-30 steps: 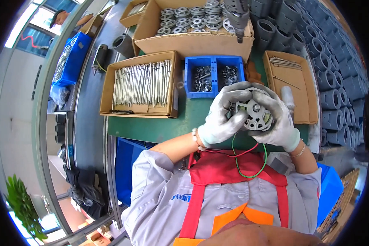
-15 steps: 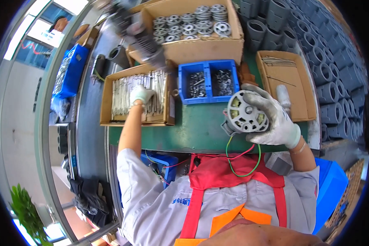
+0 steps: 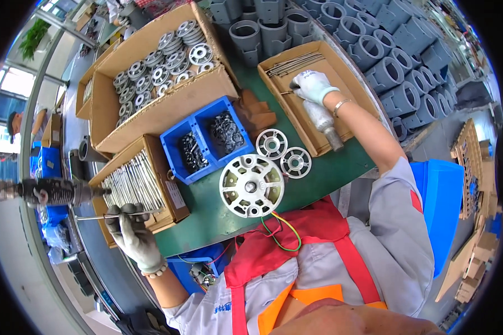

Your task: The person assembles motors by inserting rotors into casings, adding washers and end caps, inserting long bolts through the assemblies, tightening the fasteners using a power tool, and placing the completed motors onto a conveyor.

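My gloved left hand point(image 3: 131, 237) pinches thin metal rods point(image 3: 92, 216) crosswise above the near edge of a cardboard box full of similar pale rods point(image 3: 131, 181); how many it holds is unclear. My gloved right hand point(image 3: 314, 87) reaches into the right cardboard box point(image 3: 335, 75), its fingers closed on a thin rod point(image 3: 285, 92). Beside that hand lies a whitish cylindrical tool point(image 3: 320, 118) with a bare metal end. A round silver motor point(image 3: 251, 186) rests face up on the green bench, green, yellow and red wires trailing toward me. Two spoked metal discs point(image 3: 271, 144) sit beside it.
A two-part blue bin point(image 3: 207, 139) holds small metal parts. Behind it, a large carton point(image 3: 151, 125) contains stacked metal discs. A power screwdriver point(image 3: 50, 192) hangs at the left. Grey plastic housings point(image 3: 387, 74) crowd the right. Another person point(image 3: 17, 127) is far left.
The motor has gone from my right hand to the bench, and that hand has moved into the right box. My left hand has lifted out rods. The view has turned.
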The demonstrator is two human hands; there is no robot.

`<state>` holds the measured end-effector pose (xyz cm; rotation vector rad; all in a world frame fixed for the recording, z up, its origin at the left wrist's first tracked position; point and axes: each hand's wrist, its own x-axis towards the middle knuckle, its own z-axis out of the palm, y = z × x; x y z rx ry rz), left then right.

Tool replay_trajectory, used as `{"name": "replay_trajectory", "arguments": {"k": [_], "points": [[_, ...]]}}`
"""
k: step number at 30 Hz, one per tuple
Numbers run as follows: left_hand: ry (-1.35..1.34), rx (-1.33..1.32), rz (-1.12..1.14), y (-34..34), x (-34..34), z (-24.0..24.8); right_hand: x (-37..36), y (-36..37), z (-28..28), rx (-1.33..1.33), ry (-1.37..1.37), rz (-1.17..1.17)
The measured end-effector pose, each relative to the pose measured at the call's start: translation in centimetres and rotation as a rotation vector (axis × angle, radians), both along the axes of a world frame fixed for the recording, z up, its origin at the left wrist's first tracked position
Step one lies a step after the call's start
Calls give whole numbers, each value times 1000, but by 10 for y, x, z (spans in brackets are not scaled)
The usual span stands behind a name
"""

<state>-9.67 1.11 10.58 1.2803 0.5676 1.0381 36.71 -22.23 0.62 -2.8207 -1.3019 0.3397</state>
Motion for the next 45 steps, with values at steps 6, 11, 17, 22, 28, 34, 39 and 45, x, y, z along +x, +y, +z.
{"name": "replay_trajectory", "arguments": {"k": [6, 11, 17, 22, 28, 34, 39, 45], "points": [[-260, 46, -380, -73, 96, 56, 6, 9, 0, -141, -188, 113], [-302, -101, -604, -86, 141, 58, -9, -32, 30, 527, -249, -81], [-212, 54, -730, -78, 152, 43, -86, -88, 126, 1342, 442, -229], [-75, 319, -720, -87, 154, 57, -159, -92, 176, 1706, 840, 353], [223, 419, -619, -97, 150, 57, -197, -65, 185, 1431, 821, 411], [223, 529, -542, -97, 149, 44, -207, -60, 200, 1213, 427, 551], [134, 489, -558, -102, 154, 34, -216, -38, 248, 459, 286, 565], [218, 249, -729, -95, 141, 30, -180, -26, 195, 444, 373, 864]]}}
